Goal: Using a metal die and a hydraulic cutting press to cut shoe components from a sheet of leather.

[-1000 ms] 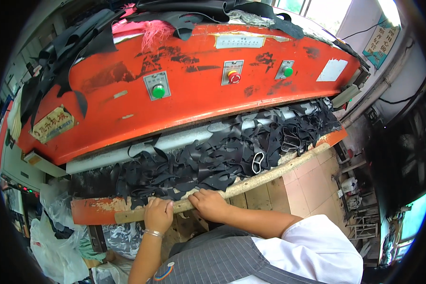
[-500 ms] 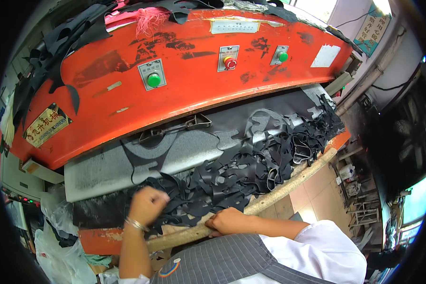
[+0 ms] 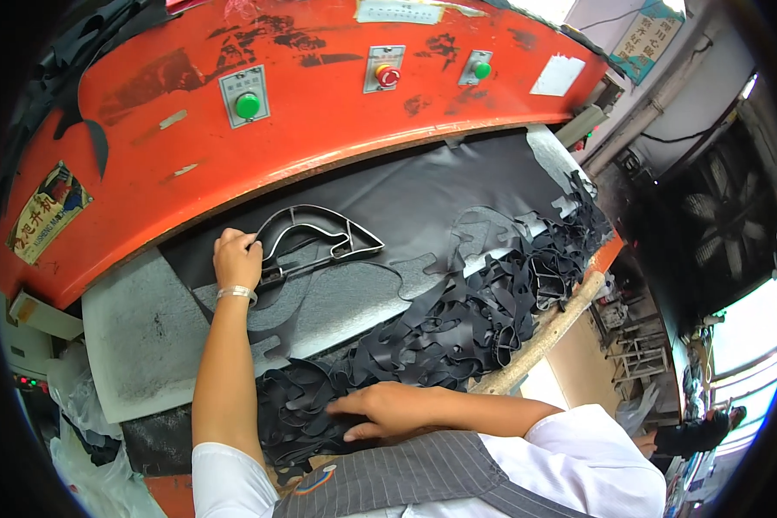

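Observation:
My left hand [image 3: 237, 261] reaches far onto the pale cutting pad [image 3: 129, 337], its fingers closed on the left end of a metal cutting die [image 3: 345, 252]. The die is a curved, pointed outline of upright strip with a crossbar. It rests on a black leather-like sheet [image 3: 466, 181], which shows cut-out gaps along its near side. Close to my body, my right hand [image 3: 393, 409] hovers at or touches a heap of black offcuts [image 3: 414, 324]. Its fingers are stretched out and hold nothing; whether they press on the scraps is unclear.
Behind the pad rises the press's orange beam [image 3: 319, 112], with two green buttons [image 3: 247, 105] and a red knob [image 3: 388, 77]. A padded front rail [image 3: 544, 341] edges the bed. Plastic bags [image 3: 86, 414] hang at left; a person's leg [image 3: 691, 436] shows at far right.
My left hand has moved forward from the offcuts to the die, which now lies nearer, out from under the beam. My right hand has left the front rail and opened over the scraps.

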Motion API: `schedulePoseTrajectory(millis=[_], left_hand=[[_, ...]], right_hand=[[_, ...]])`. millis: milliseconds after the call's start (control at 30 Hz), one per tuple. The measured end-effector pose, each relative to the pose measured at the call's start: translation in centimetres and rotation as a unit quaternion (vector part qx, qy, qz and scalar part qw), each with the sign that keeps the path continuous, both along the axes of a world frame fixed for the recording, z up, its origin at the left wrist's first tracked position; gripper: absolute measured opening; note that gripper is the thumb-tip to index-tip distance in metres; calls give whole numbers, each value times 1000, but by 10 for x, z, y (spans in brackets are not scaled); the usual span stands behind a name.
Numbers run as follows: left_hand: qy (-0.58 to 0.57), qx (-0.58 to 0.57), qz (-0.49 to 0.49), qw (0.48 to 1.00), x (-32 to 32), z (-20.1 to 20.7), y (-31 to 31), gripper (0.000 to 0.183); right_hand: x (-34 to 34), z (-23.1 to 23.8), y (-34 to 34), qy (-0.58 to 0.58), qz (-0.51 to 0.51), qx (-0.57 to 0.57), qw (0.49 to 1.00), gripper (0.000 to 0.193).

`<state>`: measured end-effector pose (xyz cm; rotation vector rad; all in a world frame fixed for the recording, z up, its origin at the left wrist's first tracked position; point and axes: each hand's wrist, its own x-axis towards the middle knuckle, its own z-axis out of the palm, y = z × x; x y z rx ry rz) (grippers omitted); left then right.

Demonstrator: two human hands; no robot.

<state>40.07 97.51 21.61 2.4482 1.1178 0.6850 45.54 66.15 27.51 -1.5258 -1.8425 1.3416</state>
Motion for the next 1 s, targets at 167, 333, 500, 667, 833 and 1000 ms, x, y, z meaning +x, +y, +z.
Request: schedulePoseTrajectory(millis=[167, 333, 500, 667, 833, 1000], left_hand=[[-300, 40, -96, 948, -24, -12, -53, 23], [-333, 139, -156, 919, -55, 31, -109, 29], [-300, 241, -233, 893, -71, 76, -193, 42], [-352, 206, -273, 871, -14, 72, -251, 49], [-233, 59, -137, 961, 76, 60, -246, 48], [-142, -119, 70, 980, 139, -8, -218, 40]], right_hand=[[3, -18, 1, 310, -228, -129, 914, 78], [15, -10, 20, 456, -321, -128, 820, 83], [21, 15, 11, 606, -292, 103, 733, 105], [84, 42, -19, 521, -252, 191, 792, 123], [223, 61, -12, 87, -181, 270, 942, 127], [292, 40, 28, -304, -10, 262, 916, 119]])
